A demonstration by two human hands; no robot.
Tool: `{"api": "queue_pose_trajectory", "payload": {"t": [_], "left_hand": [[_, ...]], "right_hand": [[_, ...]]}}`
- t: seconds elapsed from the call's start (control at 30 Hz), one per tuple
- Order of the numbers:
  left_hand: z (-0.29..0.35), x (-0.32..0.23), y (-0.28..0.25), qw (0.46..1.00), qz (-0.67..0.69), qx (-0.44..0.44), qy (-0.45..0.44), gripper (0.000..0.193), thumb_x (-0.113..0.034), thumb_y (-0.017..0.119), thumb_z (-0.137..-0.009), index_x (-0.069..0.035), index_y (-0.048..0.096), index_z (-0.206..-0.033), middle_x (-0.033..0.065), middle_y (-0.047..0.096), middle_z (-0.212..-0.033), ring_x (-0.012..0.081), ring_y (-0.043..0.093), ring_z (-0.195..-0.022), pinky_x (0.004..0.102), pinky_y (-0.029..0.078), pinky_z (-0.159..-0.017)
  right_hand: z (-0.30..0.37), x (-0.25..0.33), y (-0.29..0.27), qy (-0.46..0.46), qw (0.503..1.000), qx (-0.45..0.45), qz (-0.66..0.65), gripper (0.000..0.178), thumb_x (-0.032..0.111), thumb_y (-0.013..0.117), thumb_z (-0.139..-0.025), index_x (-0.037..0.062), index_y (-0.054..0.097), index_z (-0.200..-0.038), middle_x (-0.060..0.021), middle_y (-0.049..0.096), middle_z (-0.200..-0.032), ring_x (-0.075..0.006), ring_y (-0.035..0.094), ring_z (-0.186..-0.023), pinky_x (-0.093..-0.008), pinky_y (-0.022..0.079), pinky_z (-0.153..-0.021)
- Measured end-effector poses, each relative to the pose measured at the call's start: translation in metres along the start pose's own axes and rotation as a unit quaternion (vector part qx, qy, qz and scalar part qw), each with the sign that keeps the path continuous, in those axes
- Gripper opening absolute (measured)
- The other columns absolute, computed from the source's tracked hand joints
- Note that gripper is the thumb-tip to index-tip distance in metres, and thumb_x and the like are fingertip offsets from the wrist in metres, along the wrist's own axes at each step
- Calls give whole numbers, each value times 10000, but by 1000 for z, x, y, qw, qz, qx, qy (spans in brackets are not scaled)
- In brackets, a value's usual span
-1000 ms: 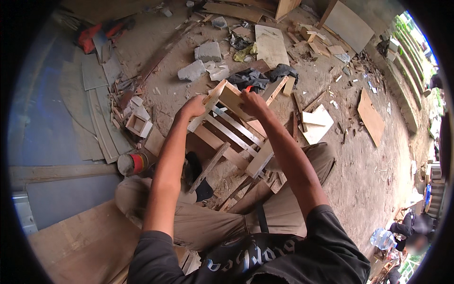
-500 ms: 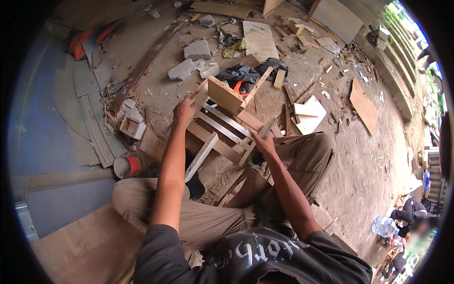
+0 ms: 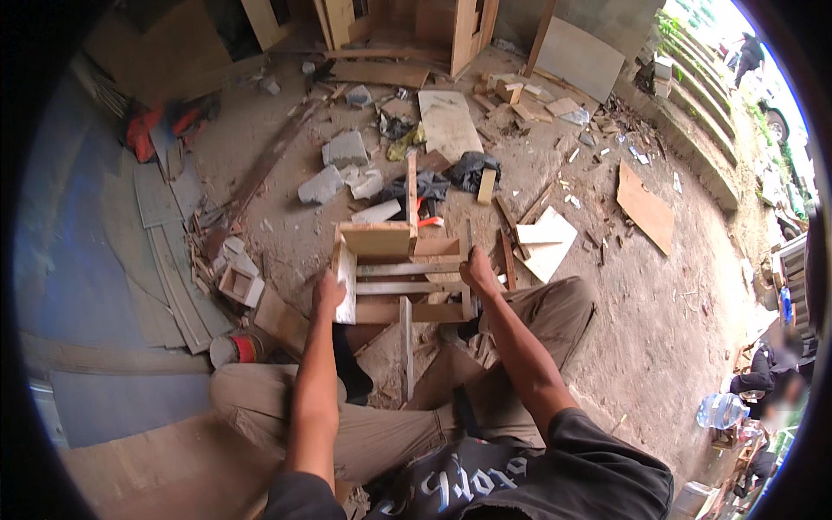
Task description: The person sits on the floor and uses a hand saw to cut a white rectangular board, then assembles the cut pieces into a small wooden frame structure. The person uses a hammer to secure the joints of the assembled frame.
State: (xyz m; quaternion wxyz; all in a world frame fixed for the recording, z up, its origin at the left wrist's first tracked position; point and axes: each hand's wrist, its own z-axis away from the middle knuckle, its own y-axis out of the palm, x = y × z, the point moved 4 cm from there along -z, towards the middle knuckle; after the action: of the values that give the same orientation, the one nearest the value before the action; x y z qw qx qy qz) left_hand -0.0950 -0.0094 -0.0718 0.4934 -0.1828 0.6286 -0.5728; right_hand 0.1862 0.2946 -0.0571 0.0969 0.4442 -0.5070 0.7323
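Observation:
A wooden frame (image 3: 373, 242) of boards and pale slats sits in front of me, between and just beyond my bent legs. At its left end, my left hand (image 3: 328, 295) is closed around the upright side board. My right hand (image 3: 478, 272) grips the opposite side board, its fingers partly hidden behind the wood. One narrow strip (image 3: 412, 189) sticks out from the far side of the frame, and another strip (image 3: 406, 342) projects from the near side toward me. Between the two side boards run several parallel slats (image 3: 404, 288).
Concrete blocks (image 3: 347, 149), black plastic bags (image 3: 476, 171) and a pale board (image 3: 451, 121) lie beyond the frame. Left are a small wooden box (image 3: 241, 285) and a red-banded can (image 3: 246, 349). A brown board (image 3: 646, 208) and water jug (image 3: 721, 411) are right; people sit near the jug.
The wooden frame has turned from a slant to nearly square with me, and its near strip now points straight toward me. Both hands keep their grip; my view has tilted up slightly.

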Motion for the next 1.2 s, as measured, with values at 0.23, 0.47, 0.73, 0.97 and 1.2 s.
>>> {"api": "queue_pose_trajectory", "payload": {"t": [0.23,0.47,0.73,0.97,1.2], "left_hand": [[-17,16,-20,983,-15,162,-82,533,-331,729,-775,49,617,-1133,323,624,-1153,455,599,-1115,486,489,-941],[-12,-11,4,985,164,-46,-41,463,-397,566,-946,9,566,-1169,317,634,-1085,485,598,-1057,536,466,-862],[-16,-21,5,974,205,1,-95,639,-608,368,-972,-111,578,-1314,256,642,-1191,456,590,-1134,531,432,-974],[-10,-18,-1,968,142,64,-197,766,-648,199,-976,-78,586,-1311,254,581,-1309,453,535,-1227,589,347,-1056],[-8,-24,-2,974,147,10,-173,805,-649,226,-976,4,646,-1190,307,621,-1187,487,583,-1114,573,410,-990]], "right_hand": [[17,29,-2,-17,997,22,69,406,289,654,-852,-47,518,-1035,-364,628,-892,-534,611,-917,-568,503,-760],[5,27,8,-40,996,-64,48,528,376,688,-885,-95,494,-1025,-341,616,-823,-544,609,-805,-572,496,-690],[-5,229,37,-324,931,-141,-90,533,206,719,-854,4,493,-1292,-222,521,-1291,-395,486,-1215,-460,377,-1048],[-13,331,118,-413,905,-92,30,694,516,567,-929,22,444,-1401,-224,316,-1537,-371,182,-1488,-555,95,-1199],[-30,316,159,-412,902,-1,129,773,643,448,-930,56,473,-1432,-233,243,-1582,-418,116,-1494,-676,28,-1153]]}}
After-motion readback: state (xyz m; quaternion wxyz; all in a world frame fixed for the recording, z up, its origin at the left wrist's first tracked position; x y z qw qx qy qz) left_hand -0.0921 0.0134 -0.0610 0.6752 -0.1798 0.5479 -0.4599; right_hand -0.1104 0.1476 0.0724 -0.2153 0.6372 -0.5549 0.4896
